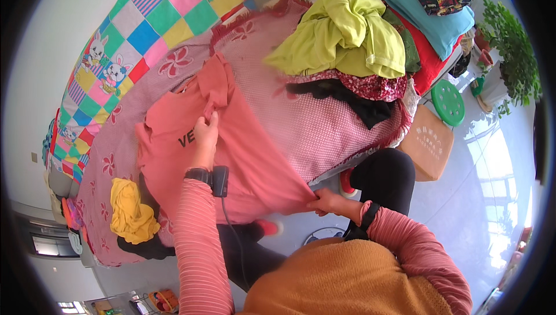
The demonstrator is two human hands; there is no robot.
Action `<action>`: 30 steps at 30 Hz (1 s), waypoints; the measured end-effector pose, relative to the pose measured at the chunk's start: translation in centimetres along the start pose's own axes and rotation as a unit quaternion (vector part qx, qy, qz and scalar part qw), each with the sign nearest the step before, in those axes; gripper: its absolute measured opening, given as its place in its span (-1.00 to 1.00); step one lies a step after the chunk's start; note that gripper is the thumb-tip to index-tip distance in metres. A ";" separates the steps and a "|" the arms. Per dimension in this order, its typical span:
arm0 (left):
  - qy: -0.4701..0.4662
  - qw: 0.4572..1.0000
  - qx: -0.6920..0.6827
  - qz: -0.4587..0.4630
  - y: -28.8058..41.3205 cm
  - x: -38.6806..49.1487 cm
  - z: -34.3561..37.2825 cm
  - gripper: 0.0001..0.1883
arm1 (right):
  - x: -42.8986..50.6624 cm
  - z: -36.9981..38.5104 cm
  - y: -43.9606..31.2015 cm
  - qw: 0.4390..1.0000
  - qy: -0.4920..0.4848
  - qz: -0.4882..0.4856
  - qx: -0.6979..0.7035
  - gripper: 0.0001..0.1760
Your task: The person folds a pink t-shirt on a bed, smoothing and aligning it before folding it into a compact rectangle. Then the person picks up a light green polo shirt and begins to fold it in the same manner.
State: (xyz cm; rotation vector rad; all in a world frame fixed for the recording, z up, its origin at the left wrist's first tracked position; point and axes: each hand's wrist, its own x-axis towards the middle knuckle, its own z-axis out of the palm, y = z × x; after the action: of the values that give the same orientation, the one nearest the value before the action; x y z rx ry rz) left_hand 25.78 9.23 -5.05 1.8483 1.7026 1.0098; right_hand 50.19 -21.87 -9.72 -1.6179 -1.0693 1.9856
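A coral-pink shirt (243,163) with dark lettering on its front lies spread over a pink patterned cover (278,119). My left hand (206,130) pinches a bunched part of it, probably at a sleeve or shoulder. Lower right, my right hand (328,202) grips the corner of the hem and holds it taut beyond the cover's edge. Left of the shirt sits a crumpled yellow garment (132,213), with a black cloth (145,247) partly beneath it. A lime-green garment (343,32) is heaped to the upper right, above a black garment (369,104) and a red floral cloth (373,85).
A checked rabbit-print cloth (143,37) drapes along the far side. Folded blue fabric (434,28) and red fabric (428,69) are stacked upper right. A brown box-shaped stool (428,145), a green round stool (448,103) and a potted plant (517,50) stand on the right.
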 end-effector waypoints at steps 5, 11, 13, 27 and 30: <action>0.072 0.953 0.156 0.249 4.2 -4.4 -1.9 -0.58 | 0.2 0.2 0.7 0.999 -0.032 0.017 0.005 -0.56; -0.173 0.887 0.313 0.292 6.3 -13.2 -1.3 -0.31 | 0.9 -0.1 2.5 0.995 0.001 0.031 -0.092 -0.61; -0.173 0.903 0.330 0.215 5.8 -14.6 -2.1 -0.28 | 0.4 -0.1 2.2 0.965 0.026 0.010 -0.259 -0.63; -0.210 0.937 -0.165 -0.225 0.1 -29.9 0.3 -0.56 | 5.2 2.2 -18.8 0.587 0.235 -0.452 -0.629 -0.23; -0.225 0.892 -0.251 -0.301 -0.6 -30.7 2.1 -0.50 | 7.6 2.7 -18.9 0.578 0.201 -0.414 -0.674 -0.16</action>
State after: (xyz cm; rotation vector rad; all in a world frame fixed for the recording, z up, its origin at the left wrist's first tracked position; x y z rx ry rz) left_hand 27.52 -20.30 -13.60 1.0115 1.4070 0.6101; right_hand 42.17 -5.32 -0.64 -1.3073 -2.6630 -0.1171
